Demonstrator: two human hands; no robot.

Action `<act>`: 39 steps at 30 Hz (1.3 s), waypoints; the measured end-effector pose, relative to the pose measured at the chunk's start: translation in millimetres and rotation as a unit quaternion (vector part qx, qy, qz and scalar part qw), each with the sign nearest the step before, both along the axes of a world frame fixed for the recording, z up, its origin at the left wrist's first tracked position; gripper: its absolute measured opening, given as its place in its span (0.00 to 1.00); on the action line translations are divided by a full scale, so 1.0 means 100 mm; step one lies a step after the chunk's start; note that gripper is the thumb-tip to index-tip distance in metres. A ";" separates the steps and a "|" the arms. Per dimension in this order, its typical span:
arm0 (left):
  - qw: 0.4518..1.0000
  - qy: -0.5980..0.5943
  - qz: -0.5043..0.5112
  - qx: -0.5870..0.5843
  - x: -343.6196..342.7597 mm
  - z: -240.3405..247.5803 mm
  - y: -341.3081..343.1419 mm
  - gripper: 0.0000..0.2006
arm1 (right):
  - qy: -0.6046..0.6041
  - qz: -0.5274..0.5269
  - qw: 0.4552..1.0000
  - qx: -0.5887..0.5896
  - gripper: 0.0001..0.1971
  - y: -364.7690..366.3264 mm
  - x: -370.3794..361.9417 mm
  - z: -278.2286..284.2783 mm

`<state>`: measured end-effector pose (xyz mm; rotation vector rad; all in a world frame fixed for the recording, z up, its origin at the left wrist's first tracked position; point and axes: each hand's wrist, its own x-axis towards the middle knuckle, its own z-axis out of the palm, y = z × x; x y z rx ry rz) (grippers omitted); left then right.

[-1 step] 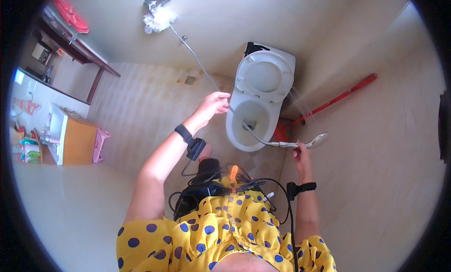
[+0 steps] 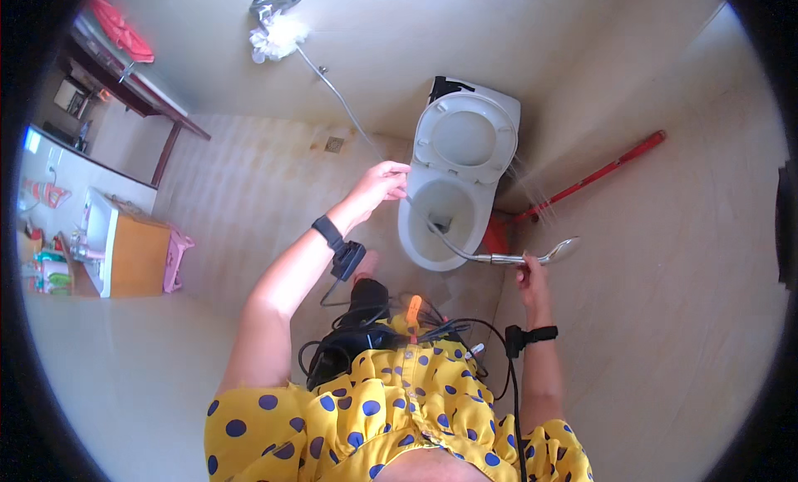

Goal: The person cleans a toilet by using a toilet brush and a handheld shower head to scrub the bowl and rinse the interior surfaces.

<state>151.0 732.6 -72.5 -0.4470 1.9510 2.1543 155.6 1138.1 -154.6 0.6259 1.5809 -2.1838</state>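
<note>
My right hand [image 2: 534,282] is closed around the neck of a chrome shower head [image 2: 562,250], out to the right of the toilet. Thin jets of water [image 2: 536,191] spray from it toward the right-hand wall. A silver shower hose [image 2: 347,108] runs from the wall tap down to the shower head's handle. My left hand [image 2: 386,183] pinches the hose at the left side of the white toilet [image 2: 409,232]. Past that hand, the hose hangs across the toilet's open bowl. The toilet's lid and seat [image 2: 465,138] are raised.
A red long-handled tool [image 2: 611,166] leans along the right wall. A white bath puff [image 2: 278,39] hangs by the wall tap [image 2: 277,6]. A floor drain [image 2: 334,144] lies beyond my left hand. At left stand a pink stool [image 2: 177,260] and a washstand cabinet [image 2: 137,256]. Black cables [image 2: 513,399] hang at my waist.
</note>
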 end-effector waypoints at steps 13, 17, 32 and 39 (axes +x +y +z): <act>0.954 -0.142 0.029 0.261 -2.37 -1.15 0.17 0.05 | -0.052 -0.053 0.994 0.075 0.06 -0.50 -0.11 0.43; 0.892 -0.182 0.116 0.397 -2.78 -1.60 0.24 0.03 | -0.106 -0.040 0.988 0.103 0.06 -0.73 -0.22 0.53; 0.685 -0.158 0.356 0.616 -3.24 -1.98 0.71 0.10 | -0.079 -0.095 0.986 0.111 0.06 -0.90 -0.35 0.92; 0.659 -0.148 0.318 0.665 -3.16 -2.07 0.68 0.11 | -0.055 -0.097 0.987 0.115 0.07 -0.92 -0.38 0.97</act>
